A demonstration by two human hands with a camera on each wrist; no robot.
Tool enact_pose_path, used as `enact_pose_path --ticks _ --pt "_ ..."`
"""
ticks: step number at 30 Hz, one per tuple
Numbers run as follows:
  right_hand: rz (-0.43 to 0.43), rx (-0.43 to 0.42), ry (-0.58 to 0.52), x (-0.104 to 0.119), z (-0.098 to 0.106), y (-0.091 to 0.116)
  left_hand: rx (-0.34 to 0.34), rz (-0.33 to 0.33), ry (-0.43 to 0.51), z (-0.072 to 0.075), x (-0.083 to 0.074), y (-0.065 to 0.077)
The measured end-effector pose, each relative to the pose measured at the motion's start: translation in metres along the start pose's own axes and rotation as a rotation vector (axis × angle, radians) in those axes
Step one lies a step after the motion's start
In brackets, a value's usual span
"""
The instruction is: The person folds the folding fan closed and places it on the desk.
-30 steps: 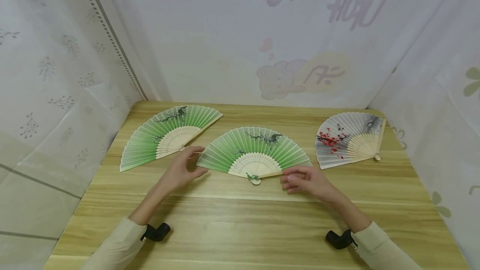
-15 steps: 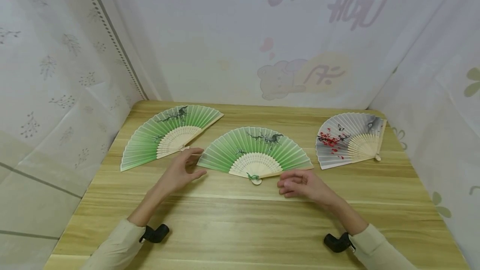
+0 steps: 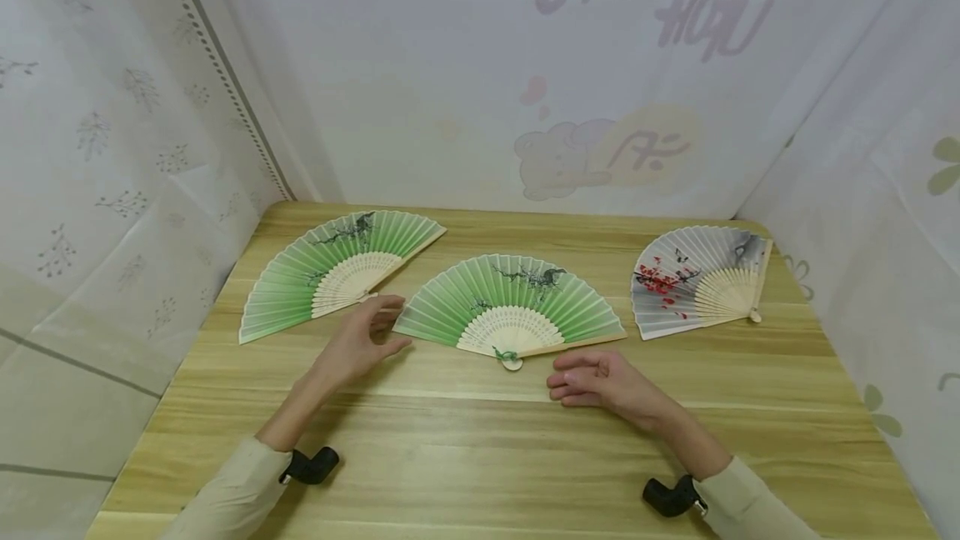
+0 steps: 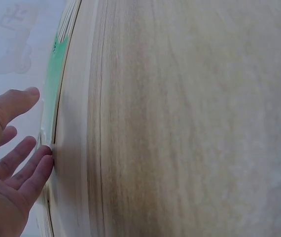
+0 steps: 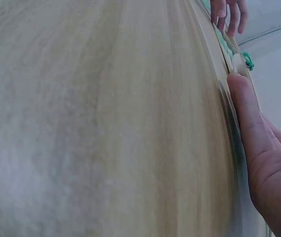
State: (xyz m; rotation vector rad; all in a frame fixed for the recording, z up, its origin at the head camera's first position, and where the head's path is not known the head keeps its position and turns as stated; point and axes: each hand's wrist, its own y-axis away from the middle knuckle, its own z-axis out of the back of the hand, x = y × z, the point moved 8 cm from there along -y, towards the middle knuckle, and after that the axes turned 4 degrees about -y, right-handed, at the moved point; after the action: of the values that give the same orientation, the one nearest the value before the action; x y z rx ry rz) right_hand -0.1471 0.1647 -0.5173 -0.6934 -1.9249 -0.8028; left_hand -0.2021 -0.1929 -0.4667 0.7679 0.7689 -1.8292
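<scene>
In the head view a green folding fan [image 3: 514,325] lies spread in the middle of the table, painted with a dark bird on a branch, its green cord knot [image 3: 506,354] at the pivot. Beside its left tip is my left hand [image 3: 358,346], thumb and fingers apart and holding nothing; whether a fingertip touches the fan I cannot tell. My right hand [image 3: 615,390] hovers just in front of the fan's right edge, fingers loosely bent with nothing in them. Seen nearly edge-on in the left wrist view, the same fan [image 4: 55,84] shows a thin green strip.
Another spread green fan [image 3: 345,273] lies at the back left, close behind my left hand. A grey fan with red blossoms [image 3: 697,282] lies partly spread at the back right. The wooden table [image 3: 480,465] meets pale curtains [image 3: 420,82] at its back.
My right hand has let go of the fan's right end and moved toward me and slightly left. The left hand has hardly moved, and the fans stay in place.
</scene>
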Motion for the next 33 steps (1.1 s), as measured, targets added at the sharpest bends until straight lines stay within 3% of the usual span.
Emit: enact_pose_path --ticks 12,21,33 --pt "-0.042 -0.028 -0.078 -0.006 -0.002 -0.005 -0.02 0.05 -0.103 0.006 0.007 0.001" --pt "-0.069 -0.111 -0.153 -0.009 -0.003 -0.01 0.005 0.107 -0.172 0.006 0.016 -0.001" --pt "-0.082 -0.225 -0.302 -0.012 -0.007 -0.017 -0.005 0.123 -0.24 0.009 0.019 -0.005"
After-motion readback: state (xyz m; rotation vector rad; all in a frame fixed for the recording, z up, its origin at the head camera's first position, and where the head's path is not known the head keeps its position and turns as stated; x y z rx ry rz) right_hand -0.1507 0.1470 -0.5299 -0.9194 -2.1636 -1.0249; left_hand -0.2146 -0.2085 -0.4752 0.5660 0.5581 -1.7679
